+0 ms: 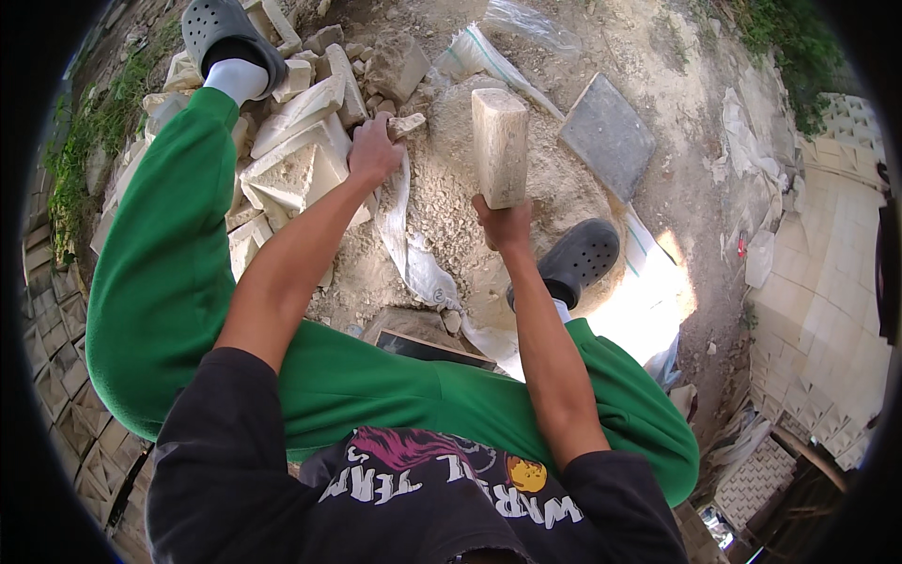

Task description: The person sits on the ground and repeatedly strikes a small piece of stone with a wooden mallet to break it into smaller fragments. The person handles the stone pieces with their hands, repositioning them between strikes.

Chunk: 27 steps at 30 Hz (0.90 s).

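Note:
My left hand (375,150) is closed around a small chunk of pale stone (407,125), at the edge of a heap of broken slabs (296,169). In my right hand (505,225) is a wooden mallet (500,148); its blocky, dusty head rises above my fist, and my fingers hide the grip. The mallet is apart from the stone, over a mound of pale rubble and dust (442,216). A white woven sack (413,268) lies crumpled under part of the rubble.
A grey square slab (609,136) lies to the right of the mound. My feet, in dark clogs (578,258), stand either side of it. A dark-edged board (432,350) is close to my legs. Stacked pale tiles (827,263) line the far right.

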{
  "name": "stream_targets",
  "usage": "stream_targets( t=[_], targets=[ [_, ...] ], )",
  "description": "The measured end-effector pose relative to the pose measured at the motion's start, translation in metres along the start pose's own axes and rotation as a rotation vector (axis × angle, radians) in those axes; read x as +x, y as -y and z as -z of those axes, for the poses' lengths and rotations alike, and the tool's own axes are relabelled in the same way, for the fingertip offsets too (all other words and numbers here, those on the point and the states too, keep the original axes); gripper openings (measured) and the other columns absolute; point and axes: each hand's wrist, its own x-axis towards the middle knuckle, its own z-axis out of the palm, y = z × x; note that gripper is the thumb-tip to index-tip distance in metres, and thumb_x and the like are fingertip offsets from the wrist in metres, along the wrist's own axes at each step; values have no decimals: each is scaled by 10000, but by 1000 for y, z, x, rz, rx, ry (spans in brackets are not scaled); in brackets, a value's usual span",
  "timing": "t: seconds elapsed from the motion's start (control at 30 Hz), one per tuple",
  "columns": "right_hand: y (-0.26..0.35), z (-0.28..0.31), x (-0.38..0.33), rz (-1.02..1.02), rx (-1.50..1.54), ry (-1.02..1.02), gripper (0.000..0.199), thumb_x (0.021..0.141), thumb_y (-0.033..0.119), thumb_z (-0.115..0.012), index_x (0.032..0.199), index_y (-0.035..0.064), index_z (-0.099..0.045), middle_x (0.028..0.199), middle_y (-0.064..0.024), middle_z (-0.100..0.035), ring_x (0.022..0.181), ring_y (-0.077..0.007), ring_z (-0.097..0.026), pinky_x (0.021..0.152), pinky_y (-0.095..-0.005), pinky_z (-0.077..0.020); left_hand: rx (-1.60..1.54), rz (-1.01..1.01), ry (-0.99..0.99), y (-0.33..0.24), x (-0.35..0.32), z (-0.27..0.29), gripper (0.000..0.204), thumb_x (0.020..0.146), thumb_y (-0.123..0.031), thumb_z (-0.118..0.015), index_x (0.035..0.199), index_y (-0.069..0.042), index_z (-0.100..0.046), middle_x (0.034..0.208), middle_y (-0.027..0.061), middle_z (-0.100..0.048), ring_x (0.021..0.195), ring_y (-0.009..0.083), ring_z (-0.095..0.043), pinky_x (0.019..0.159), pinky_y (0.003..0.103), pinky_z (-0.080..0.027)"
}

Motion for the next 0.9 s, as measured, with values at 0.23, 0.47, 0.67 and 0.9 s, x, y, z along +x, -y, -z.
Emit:
stream_targets(
  t=[0.23,0.47,0.67,0.9],
  targets=[
    [-21,-10,-12,-352,215,272,341,746,311,-744,854,-11,-715,629,-73,-652,533,-194,-675,546,-347,-548,33,26,-29,7,-7,-11,544,845,-244,-674,1347,-113,-511,1253,167,-585,1187,370,-527,1008,480,-457],
    [-8,9,-7,-308,312,158,359,753,354,-735,779,-3,-717,612,-83,-675,548,-187,-689,572,-340,-548,-322,-196,-227,-13,-23,-17,265,849,-180,-706,1066,-47,-632,937,146,-632,909,313,-644,805,429,-523],
    [-34,12,-1,-408,359,86,284,768,247,-754,786,-28,-682,615,-84,-626,490,-195,-630,480,-336,-518,-337,-202,-6,-33,-61,-66,249,847,-204,-745,1026,-53,-658,933,138,-635,862,308,-653,780,414,-524],
    [-31,14,-1,-481,418,140,311,767,237,-741,876,-48,-680,638,-94,-624,500,-203,-632,475,-341,-517,-308,-115,19,-38,-72,-88,219,830,-201,-730,1004,-80,-673,974,152,-636,904,340,-649,801,431,-521]
  ],
)
